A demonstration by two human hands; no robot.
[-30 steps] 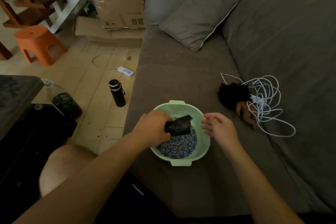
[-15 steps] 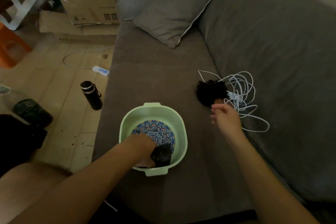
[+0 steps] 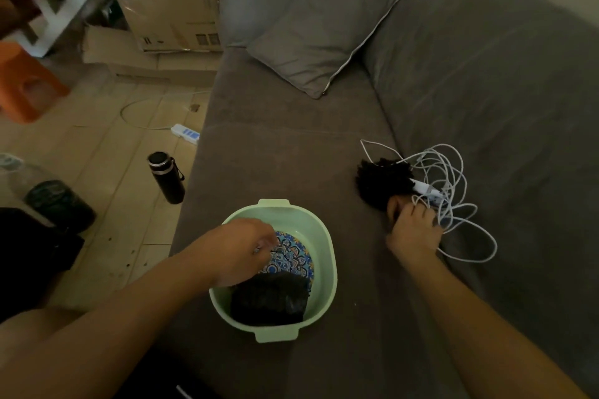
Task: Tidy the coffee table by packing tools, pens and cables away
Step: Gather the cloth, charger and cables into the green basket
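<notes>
A pale green basin (image 3: 324, 233) sits on the grey sofa seat. It holds a blue patterned disc (image 3: 293, 256) and a black crumpled bundle (image 3: 270, 298). My left hand (image 3: 240, 249) hovers over the basin's left side, its fingers loosely curled and holding nothing. To the right lies a black bristly brush (image 3: 379, 181) tangled with a heap of white cable (image 3: 453, 191). My right hand (image 3: 413, 230) grips the brush's brown handle end, and cable loops lie across its fingers.
A grey cushion (image 3: 324, 42) leans at the back of the sofa (image 3: 486, 91). On the floor to the left stand a black flask (image 3: 167, 178), a white power strip (image 3: 185, 133), a large bottle (image 3: 48, 201), an orange stool (image 3: 22, 84) and cardboard boxes (image 3: 171, 16).
My left hand has let go of the black bundle, which now lies in the basin, and has lifted. My right hand has moved right and closed on the brush handle.
</notes>
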